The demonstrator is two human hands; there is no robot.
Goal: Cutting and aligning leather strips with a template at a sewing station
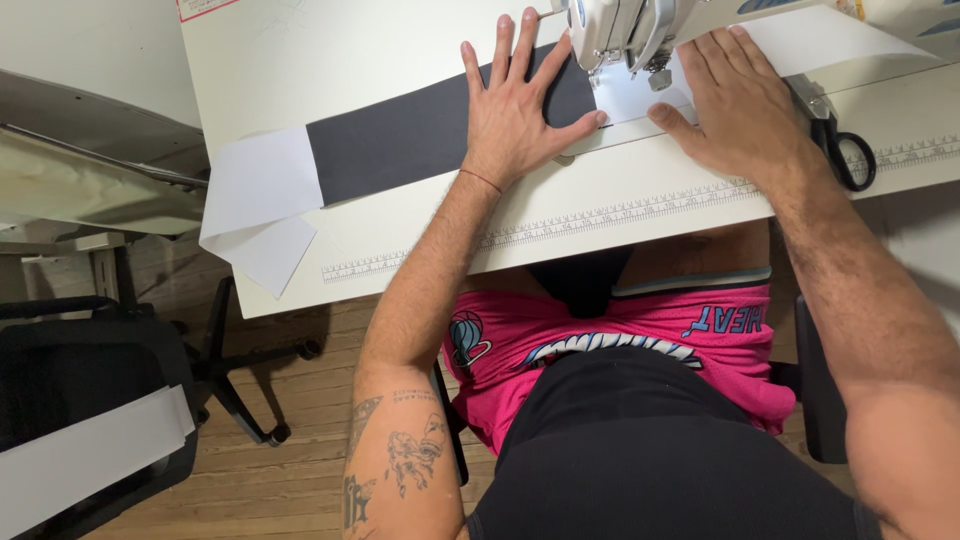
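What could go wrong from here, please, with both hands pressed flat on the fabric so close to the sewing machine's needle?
1. The left hand and right hand flank the presser foot; a thumb could drift under the needle.
2. The dark fabric strip trails off the table at its white end; that weight might pull the seam crooked.
3. The scissors lie beside the right wrist and could be knocked.

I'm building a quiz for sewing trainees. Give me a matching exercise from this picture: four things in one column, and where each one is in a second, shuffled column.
Things:
1. left hand
2. right hand
3. scissors
4. white fabric piece

Places:
A. hanging over the table's left edge
B. flat on the dark grey fabric strip
C. on the table, right of the right hand
D. flat just right of the sewing machine's needle

Pairs: 1-B, 2-D, 3-C, 4-A
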